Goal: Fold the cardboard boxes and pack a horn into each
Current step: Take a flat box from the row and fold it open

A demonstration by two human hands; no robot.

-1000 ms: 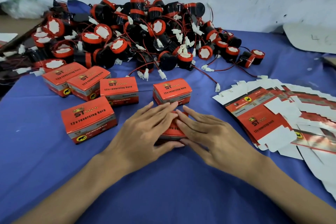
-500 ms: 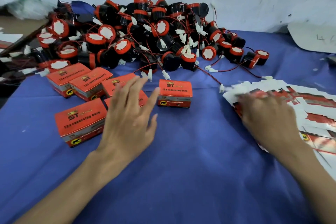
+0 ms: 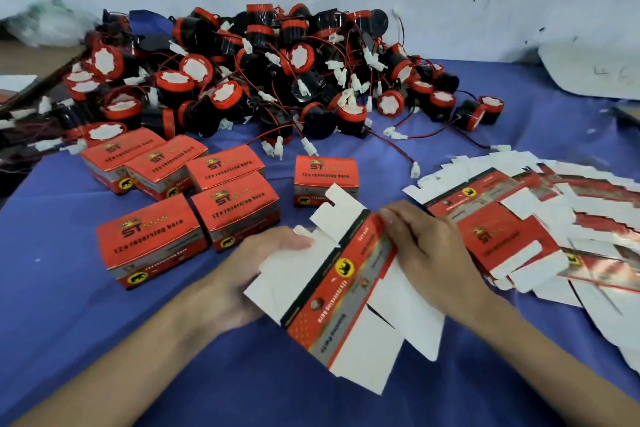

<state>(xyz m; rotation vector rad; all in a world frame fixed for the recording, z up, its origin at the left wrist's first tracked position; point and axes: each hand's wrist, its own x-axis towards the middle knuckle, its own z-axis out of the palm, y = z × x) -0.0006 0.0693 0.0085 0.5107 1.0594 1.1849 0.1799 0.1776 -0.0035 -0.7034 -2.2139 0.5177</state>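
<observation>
Unfolded box blank (image 3: 346, 274) sits at lower centre of frame, between both hands, over the blue table cover (image 3: 104, 340). Its long axis runs from upper centre down toward lower right. Whether its lower corner touches the cover cannot be told.

Print on the blank: red band with a grey strip, a black edge line, and a round yellow badge with a black animal figure. The small lettering is too blurred to read. White flaps project on both sides of the band, notched at upper left, plain rectangles at lower right.

Grip, left hand (image 3: 249, 274): holds the white left flap, thumb on top, fingers under the card and hidden.
Grip, right hand (image 3: 429, 253): fingers curled over the upper right edge of the printed band, pinching it.

Right of frame: fanned stack of flat blanks (image 3: 519, 218), same print.
Left of centre: six closed boxes (image 3: 149, 239) with red tops, one standing apart just above the held blank.
Upper frame: pile of horns (image 3: 263, 73), with black bodies, red rims, white face labels and red leads with white plugs.
</observation>
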